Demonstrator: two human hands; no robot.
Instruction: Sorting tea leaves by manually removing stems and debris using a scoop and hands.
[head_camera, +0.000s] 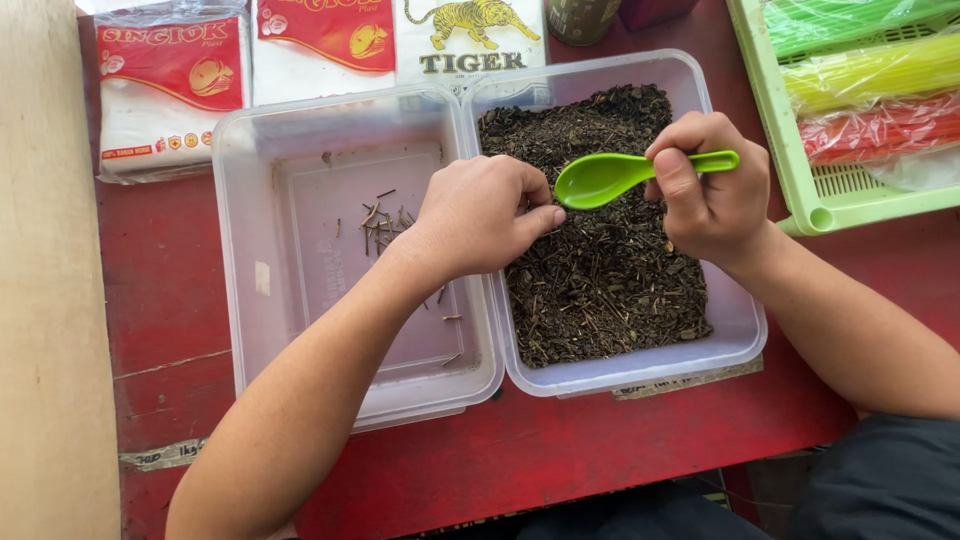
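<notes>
A: Head view. What does the right hand (712, 190) have?

B: It is closed around the handle of a green plastic spoon (628, 173). The spoon lies level over the right-hand clear tub (735, 320), its bowl pointing toward the left hand and looking empty.

A: And the left hand (483, 213)?

B: Curled, fingers pinched together just beside the spoon's bowl, right at its tip. Whether anything sits between the fingertips, I cannot tell. The hand hangs over the wall where the 2 tubs meet.

A: What is in the tubs?

B: The right one is filled with dark dried leaf bits (600, 270), directly under the spoon. The left clear tub (245, 300) holds only a few thin stalks (380, 222), lying just left of the left wrist.

A: Around them?

B: A red table (160, 300), 3 white-and-red packets (170, 90) at the far edge, and a green tray (800, 190) of coloured plastic bags at right.
</notes>
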